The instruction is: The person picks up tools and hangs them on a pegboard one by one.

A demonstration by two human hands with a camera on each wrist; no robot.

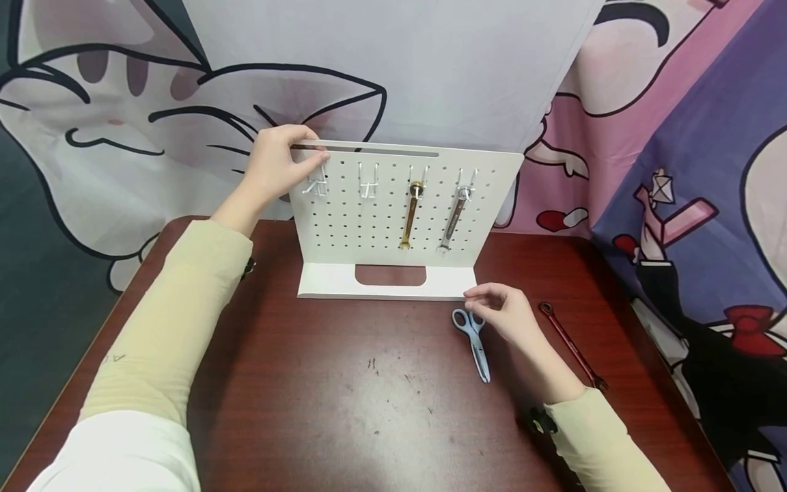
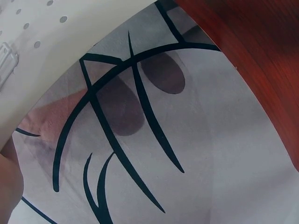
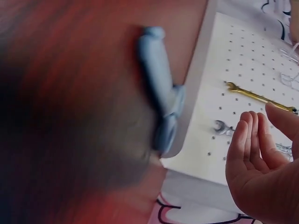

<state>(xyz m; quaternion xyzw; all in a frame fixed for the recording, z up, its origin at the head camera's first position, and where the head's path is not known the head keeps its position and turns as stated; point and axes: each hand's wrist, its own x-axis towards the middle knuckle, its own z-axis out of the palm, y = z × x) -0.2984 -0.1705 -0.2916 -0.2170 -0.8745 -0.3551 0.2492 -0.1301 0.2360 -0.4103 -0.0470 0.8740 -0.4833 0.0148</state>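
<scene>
A white pegboard (image 1: 381, 219) stands upright on its flat base at the back of the table. My left hand (image 1: 279, 160) grips its upper left corner, thumb on the front face and fingers at the top edge. Beside the base's front right corner, my right hand (image 1: 507, 311) hovers with loosely bent fingers and nothing between them. Light-blue scissors (image 1: 475, 345) lie on the table just below its fingertips, handles toward the board. A gold wrench (image 1: 410, 217) and a silver wrench (image 1: 453, 220) hang from hooks on the board.
Two white hooks, a left hook (image 1: 317, 184) and a middle hook (image 1: 368, 188), hold nothing. A red wrench (image 1: 572, 345) lies to the right of my right hand on the brown table (image 1: 344, 383). Patterned cloth (image 1: 430, 75) hangs behind the board.
</scene>
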